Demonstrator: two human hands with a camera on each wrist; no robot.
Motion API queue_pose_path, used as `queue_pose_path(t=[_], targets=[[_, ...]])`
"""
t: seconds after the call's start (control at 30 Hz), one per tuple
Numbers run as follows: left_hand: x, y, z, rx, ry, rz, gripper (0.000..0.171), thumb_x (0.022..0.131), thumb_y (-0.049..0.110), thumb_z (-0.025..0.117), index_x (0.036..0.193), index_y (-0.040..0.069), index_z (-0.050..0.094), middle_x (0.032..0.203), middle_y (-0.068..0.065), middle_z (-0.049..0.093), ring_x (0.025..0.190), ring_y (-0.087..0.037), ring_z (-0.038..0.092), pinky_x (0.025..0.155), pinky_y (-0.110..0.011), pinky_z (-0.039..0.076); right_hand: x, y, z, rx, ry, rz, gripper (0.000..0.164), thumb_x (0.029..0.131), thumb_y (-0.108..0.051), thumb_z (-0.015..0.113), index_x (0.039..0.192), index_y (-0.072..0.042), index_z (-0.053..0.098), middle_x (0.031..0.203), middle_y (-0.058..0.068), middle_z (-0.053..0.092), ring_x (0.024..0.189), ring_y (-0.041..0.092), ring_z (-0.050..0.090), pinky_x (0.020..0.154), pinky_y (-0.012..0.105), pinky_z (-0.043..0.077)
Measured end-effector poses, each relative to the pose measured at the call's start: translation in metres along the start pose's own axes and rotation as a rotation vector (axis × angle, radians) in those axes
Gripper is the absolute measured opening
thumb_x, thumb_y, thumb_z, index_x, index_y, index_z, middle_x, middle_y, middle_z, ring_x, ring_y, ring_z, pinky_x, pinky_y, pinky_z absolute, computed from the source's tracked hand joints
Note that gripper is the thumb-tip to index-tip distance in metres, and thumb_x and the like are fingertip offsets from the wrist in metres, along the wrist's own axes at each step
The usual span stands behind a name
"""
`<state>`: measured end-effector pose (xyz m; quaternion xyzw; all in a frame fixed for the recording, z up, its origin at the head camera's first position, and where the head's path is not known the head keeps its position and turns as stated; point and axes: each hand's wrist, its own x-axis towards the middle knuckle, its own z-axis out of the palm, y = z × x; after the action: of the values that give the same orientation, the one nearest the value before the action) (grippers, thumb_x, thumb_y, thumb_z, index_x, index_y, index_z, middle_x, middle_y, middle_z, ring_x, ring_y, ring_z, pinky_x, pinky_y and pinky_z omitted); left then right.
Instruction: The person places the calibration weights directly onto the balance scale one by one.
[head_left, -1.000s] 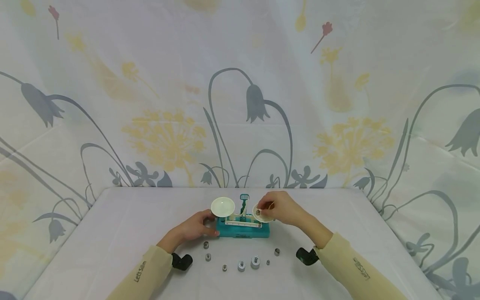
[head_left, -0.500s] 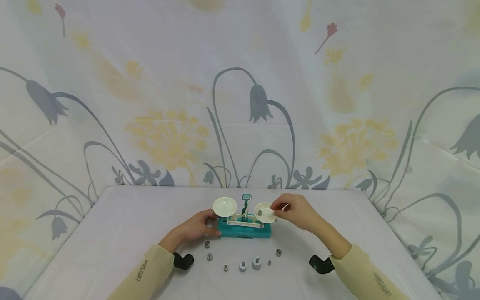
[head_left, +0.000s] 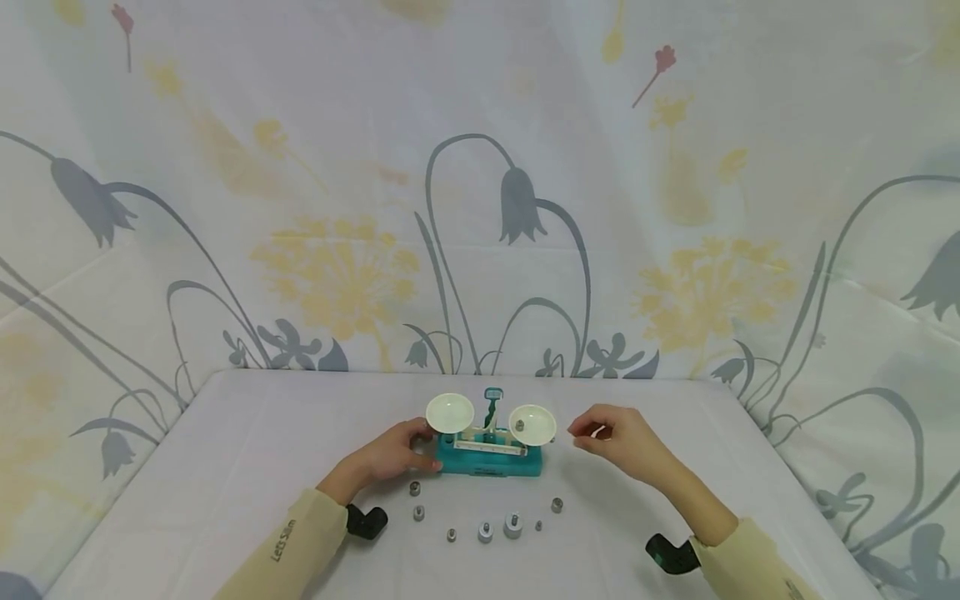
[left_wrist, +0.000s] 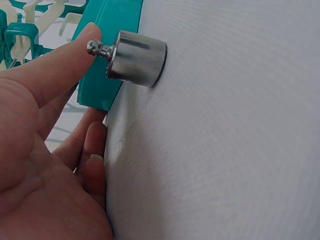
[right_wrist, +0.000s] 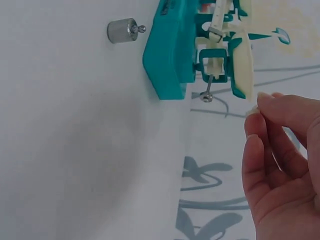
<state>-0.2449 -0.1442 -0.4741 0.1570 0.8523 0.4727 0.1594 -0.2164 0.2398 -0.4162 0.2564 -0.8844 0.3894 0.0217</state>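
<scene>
A teal balance scale (head_left: 489,463) stands on the table, with a cream left pan (head_left: 450,413) and a right pan (head_left: 533,426). One small metal weight (head_left: 520,425) sits in the right pan. At the scale's left end my left hand (head_left: 386,453) grips the base, thumb in front and fingers behind. The left wrist view shows that thumb lying over the teal base (left_wrist: 116,22), close to a metal weight (left_wrist: 137,58). My right hand (head_left: 626,442) hovers just right of the right pan, fingers loosely bent, holding nothing; the pan's edge (right_wrist: 243,65) is near its fingertips.
Several metal weights of different sizes stand in a loose arc before the scale, among them a large one (head_left: 513,525), a medium one (head_left: 485,532) and one to the right (head_left: 557,505). A flower-patterned cloth (head_left: 480,208) hangs behind the table.
My right hand has let go of the weight in the right pan and moved away to the right. The left hand still grips the base. The head view has shifted slightly.
</scene>
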Motion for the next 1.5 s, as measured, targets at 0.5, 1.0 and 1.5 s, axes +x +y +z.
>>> queue_pose_path(t=[0.5, 1.0, 1.5], targets=[[0.0, -0.001, 0.0, -0.032, -0.01, -0.009, 0.047, 0.08, 0.015, 0.082, 0.122, 0.005, 0.062, 0.127, -0.011, 0.056, 0.126, -0.035, 0.046, 0.111, -0.058, 0.027, -0.02, 0.014, 0.016, 0.076, -0.034, 0.043, 0.009, 0.089, -0.009, 0.075, 0.097, -0.006, 0.073, 0.093, -0.002, 0.07, 0.084, 0.01, 0.063, 0.072, 0.027, 0.054], [0.0, 0.002, 0.0, -0.023, -0.007, -0.012, 0.047, 0.08, 0.014, 0.082, 0.122, 0.006, 0.063, 0.127, -0.011, 0.057, 0.126, -0.035, 0.046, 0.112, -0.058, 0.027, -0.027, 0.019, 0.031, 0.129, -0.08, 0.098, 0.01, 0.089, -0.01, 0.074, 0.098, -0.007, 0.073, 0.095, 0.0, 0.071, 0.085, 0.011, 0.063, 0.073, 0.027, 0.053], [0.002, -0.001, 0.001, -0.019, -0.006, -0.016, 0.05, 0.08, 0.017, 0.083, 0.123, 0.007, 0.062, 0.127, -0.011, 0.056, 0.123, -0.033, 0.046, 0.11, -0.058, 0.029, -0.033, 0.022, 0.053, 0.207, -0.188, 0.107, 0.018, 0.085, -0.003, 0.075, 0.102, -0.005, 0.073, 0.1, 0.005, 0.07, 0.089, 0.019, 0.062, 0.076, 0.026, 0.051]])
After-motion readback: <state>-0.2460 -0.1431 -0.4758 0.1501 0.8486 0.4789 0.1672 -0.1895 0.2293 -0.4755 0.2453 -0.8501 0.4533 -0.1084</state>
